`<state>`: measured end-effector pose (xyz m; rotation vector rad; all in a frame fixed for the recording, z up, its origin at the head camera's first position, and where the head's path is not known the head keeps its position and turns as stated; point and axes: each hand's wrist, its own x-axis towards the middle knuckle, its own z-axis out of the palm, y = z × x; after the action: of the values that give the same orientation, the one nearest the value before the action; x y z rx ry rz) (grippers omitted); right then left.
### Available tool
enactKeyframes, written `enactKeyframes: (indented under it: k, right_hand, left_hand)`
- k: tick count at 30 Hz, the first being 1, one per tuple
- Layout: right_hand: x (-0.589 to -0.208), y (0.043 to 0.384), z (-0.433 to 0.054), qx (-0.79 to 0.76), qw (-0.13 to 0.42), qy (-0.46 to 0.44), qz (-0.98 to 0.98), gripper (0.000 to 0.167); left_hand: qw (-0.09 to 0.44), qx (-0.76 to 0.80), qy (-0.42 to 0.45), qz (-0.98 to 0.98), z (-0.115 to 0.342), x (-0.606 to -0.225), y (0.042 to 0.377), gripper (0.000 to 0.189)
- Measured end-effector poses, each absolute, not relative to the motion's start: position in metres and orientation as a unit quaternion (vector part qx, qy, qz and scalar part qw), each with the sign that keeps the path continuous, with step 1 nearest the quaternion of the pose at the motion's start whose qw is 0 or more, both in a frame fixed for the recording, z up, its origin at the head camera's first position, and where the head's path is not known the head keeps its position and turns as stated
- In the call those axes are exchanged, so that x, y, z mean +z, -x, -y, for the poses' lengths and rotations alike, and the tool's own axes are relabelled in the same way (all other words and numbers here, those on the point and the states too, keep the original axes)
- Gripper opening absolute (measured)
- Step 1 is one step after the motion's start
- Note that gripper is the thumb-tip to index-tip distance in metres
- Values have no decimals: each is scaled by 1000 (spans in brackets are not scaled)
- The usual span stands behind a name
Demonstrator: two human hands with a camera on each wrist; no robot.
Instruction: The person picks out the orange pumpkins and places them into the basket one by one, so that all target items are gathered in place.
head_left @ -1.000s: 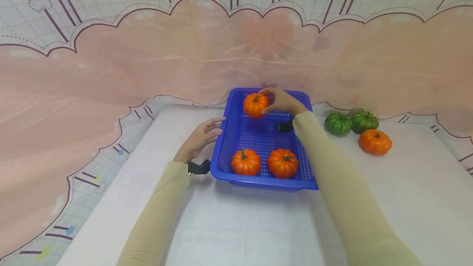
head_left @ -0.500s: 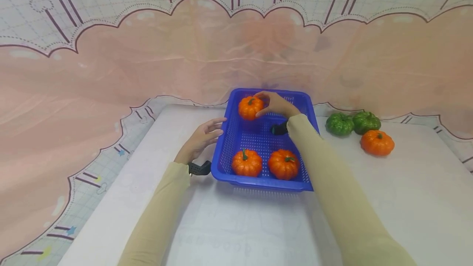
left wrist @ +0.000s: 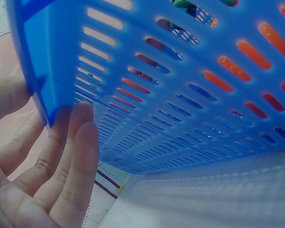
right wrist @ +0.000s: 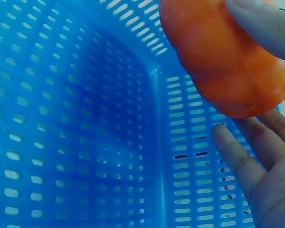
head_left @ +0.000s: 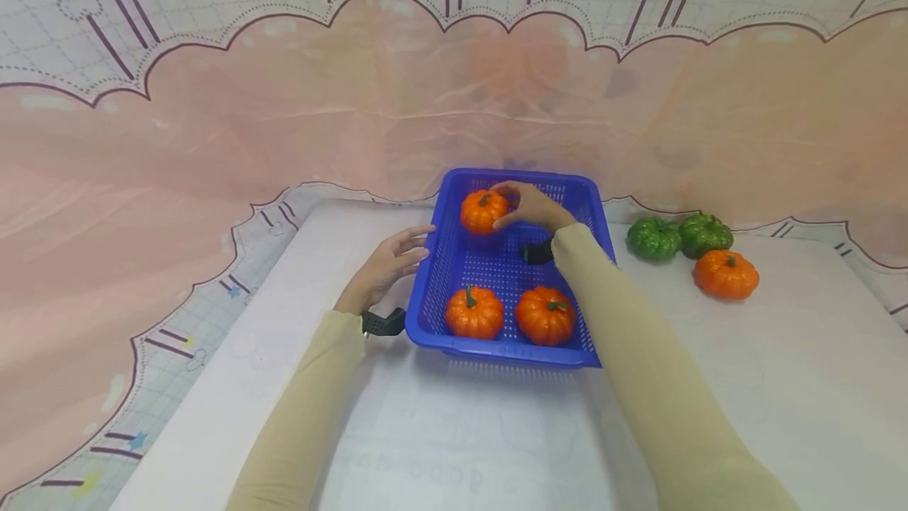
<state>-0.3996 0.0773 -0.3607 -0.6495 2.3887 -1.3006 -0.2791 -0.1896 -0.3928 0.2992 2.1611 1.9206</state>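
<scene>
My right hand [head_left: 534, 207] grips a small orange pumpkin [head_left: 484, 212] over the far left corner of a blue plastic basket [head_left: 505, 348]. In the right wrist view, the thumb lies across this pumpkin [right wrist: 223, 61] and the fingers are behind and under it, with the basket floor beyond. My left hand [head_left: 386, 265] is at the basket's left side. Its extended fingers [left wrist: 85, 152] lie against the slotted wall in the left wrist view. Inside the basket, one orange pumpkin [head_left: 474, 312] sits at the near left and another orange pumpkin [head_left: 545, 316] at the near right.
Right of the basket, two green pumpkins [head_left: 654, 239] sit side by side, with an orange pumpkin [head_left: 726, 274] just in front of them. The white table [head_left: 426, 432] meets a patterned cloth [head_left: 340, 117] behind and along its left edge.
My right hand has carried the orange pumpkin slightly left and lower into the basket's far left corner. The left hand stays at the basket's side.
</scene>
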Motion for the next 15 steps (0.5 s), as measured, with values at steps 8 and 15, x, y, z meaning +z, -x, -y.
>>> enactKeyframes:
  k: [8,15]
  right_hand:
    - [-367,398,-76,-446,182,214,-850,71]
    - [-369,396,-73,-434,187,222,-853,68]
  left_hand:
    - [119,662,-112,-731,189,-391,279,50]
    - [121,658,-106,-736,189,-391,279,50]
